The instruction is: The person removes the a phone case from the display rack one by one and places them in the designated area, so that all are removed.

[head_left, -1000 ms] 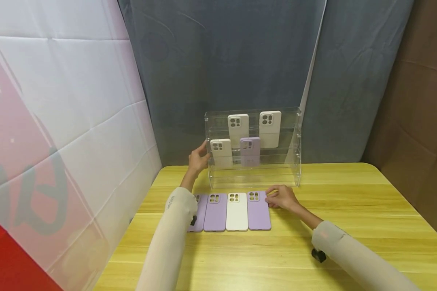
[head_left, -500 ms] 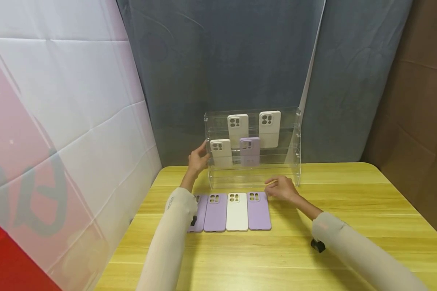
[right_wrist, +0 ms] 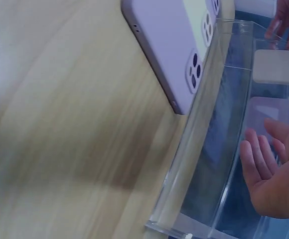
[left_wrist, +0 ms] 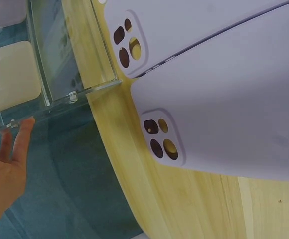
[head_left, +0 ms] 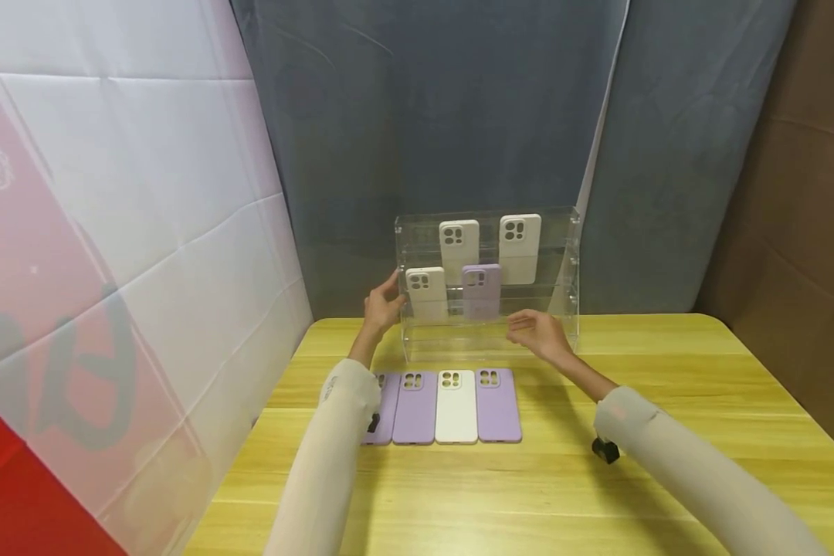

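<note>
My left hand (head_left: 382,305) touches the left side panel of a clear acrylic display stand (head_left: 489,344) with its fingertips. In the left wrist view its fingers (left_wrist: 21,142) lie nearly straight against the panel edge. My right hand (head_left: 538,333) is raised before the stand's lower right part, fingers slightly bent, holding nothing. On the stand lean white phone cases (head_left: 460,243), (head_left: 520,251), (head_left: 426,289) and a purple phone case (head_left: 482,289). A row in front has purple phone cases (head_left: 415,409), (head_left: 499,405) and a white phone case (head_left: 456,409). My left sleeve partly hides the leftmost purple case (head_left: 386,409).
The wooden table (head_left: 639,371) carries the stand near its far edge. Behind it hangs a grey curtain (head_left: 424,116). White printed cloth (head_left: 181,170) closes the left side, and brown cloth (head_left: 792,201) the right.
My right hand has risen from beside the rightmost purple case to the front of the stand, with nothing in it. The left hand stays on the side panel, and the cases have not moved.
</note>
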`<state>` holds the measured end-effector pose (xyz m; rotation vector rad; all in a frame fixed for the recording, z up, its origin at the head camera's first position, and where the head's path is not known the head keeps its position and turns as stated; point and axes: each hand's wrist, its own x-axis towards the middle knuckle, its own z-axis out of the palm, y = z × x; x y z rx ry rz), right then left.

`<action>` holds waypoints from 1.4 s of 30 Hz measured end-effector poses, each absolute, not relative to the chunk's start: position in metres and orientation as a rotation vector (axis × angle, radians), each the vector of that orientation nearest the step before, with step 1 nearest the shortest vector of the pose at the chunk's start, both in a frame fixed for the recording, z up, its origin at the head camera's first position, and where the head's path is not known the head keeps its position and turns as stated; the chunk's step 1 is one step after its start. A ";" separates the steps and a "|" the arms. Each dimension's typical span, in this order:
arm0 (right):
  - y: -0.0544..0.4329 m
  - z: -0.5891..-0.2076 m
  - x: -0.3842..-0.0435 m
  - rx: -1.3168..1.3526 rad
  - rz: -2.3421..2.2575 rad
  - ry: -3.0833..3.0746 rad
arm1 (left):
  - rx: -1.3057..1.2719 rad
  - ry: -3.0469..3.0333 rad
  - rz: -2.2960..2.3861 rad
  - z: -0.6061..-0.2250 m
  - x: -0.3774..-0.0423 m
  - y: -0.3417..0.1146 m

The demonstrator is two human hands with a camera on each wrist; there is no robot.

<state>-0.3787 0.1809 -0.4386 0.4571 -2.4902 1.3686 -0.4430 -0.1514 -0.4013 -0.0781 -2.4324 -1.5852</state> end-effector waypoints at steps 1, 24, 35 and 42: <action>0.181 -0.437 -0.380 0.467 1.355 -2.471 | -0.080 -2.431 -1.590 -0.402 -0.444 -0.151; 0.178 -0.400 -0.406 0.419 1.279 -2.351 | -0.074 -2.439 -1.543 -0.403 -0.444 -0.148; 0.164 -0.383 -0.414 0.418 1.353 -2.290 | -0.098 -2.411 -1.555 -0.401 -0.441 -0.149; 0.154 -0.381 -0.418 0.404 1.346 -2.279 | -0.104 -2.404 -1.558 -0.402 -0.439 -0.149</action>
